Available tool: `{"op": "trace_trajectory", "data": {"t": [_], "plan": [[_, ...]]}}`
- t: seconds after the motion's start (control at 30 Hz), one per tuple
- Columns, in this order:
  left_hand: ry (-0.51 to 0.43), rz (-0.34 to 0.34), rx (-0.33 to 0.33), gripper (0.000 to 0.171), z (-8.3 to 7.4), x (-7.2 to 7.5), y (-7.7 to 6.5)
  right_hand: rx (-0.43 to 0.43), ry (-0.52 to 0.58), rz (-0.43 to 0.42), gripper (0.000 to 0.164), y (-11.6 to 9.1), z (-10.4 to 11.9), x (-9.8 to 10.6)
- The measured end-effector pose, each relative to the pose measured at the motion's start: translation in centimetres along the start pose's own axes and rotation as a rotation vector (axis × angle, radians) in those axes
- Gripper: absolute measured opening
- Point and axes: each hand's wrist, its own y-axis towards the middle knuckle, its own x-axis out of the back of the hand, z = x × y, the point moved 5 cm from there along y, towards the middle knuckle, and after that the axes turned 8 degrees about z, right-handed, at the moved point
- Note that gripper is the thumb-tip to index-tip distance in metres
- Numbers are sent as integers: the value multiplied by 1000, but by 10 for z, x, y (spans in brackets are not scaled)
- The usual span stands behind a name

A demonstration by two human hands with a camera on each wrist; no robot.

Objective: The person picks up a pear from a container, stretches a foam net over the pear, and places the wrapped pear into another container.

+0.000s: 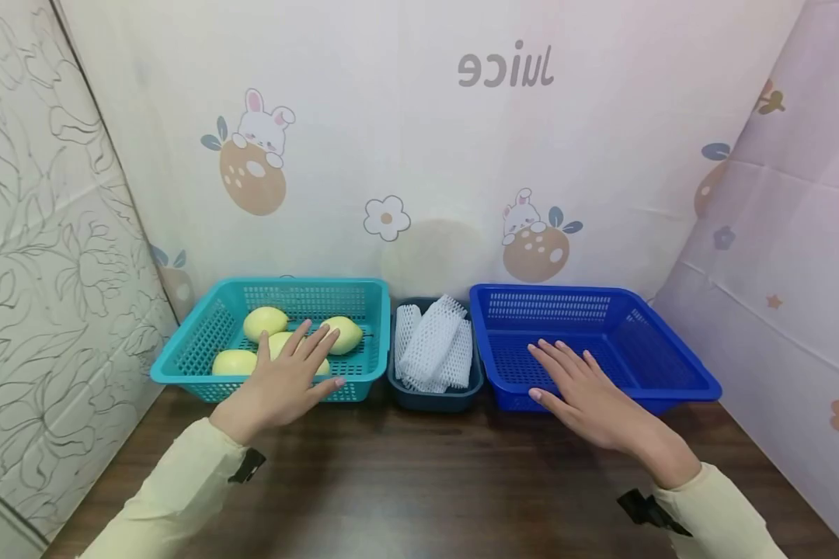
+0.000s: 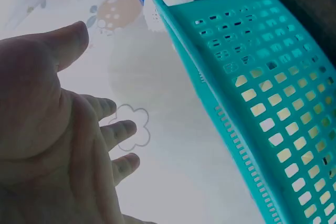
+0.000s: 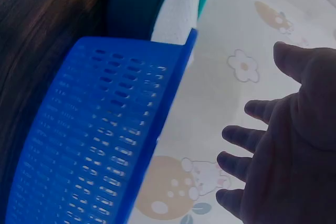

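My left hand (image 1: 280, 388) hovers with fingers spread over the front of a teal basket (image 1: 175, 365). In that basket lie several pale yellow fruits (image 1: 266, 322), pear-like in shape, partly hidden by the hand. My right hand (image 1: 594, 404) is held out, fingers straight, above the front rim of a blue basket (image 1: 671, 365); nothing shows inside it. Between the two stands a small dark blue basket (image 1: 433, 401) holding white foam net sleeves (image 1: 433, 341). Both wrist views show bare palms, the left hand (image 2: 58, 124) and right hand (image 3: 294, 140) apart from the baskets.
A dark brown wooden table (image 1: 419, 481) carries the three baskets in a row. Behind them hangs a printed curtain (image 1: 419, 140), with patterned side walls to the left (image 1: 42, 272) and right (image 1: 776, 310).
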Motion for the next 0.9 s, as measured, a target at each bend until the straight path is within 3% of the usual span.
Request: {"op": "trace_trajectory", "data": {"t": [0.2, 0.47, 0.63, 0.9], "plan": [[36, 55, 4, 71, 1, 10, 21, -16, -7, 6, 70, 12, -12, -5], [58, 200, 25, 75, 13, 19, 53, -9, -30, -6, 79, 28, -25, -20], [34, 305, 41, 75, 23, 20, 75, -37, -44, 11, 83, 31, -30, -26], [0, 398, 87, 80, 45, 12, 110, -54, -74, 65, 81, 36, -35, -39]]}}
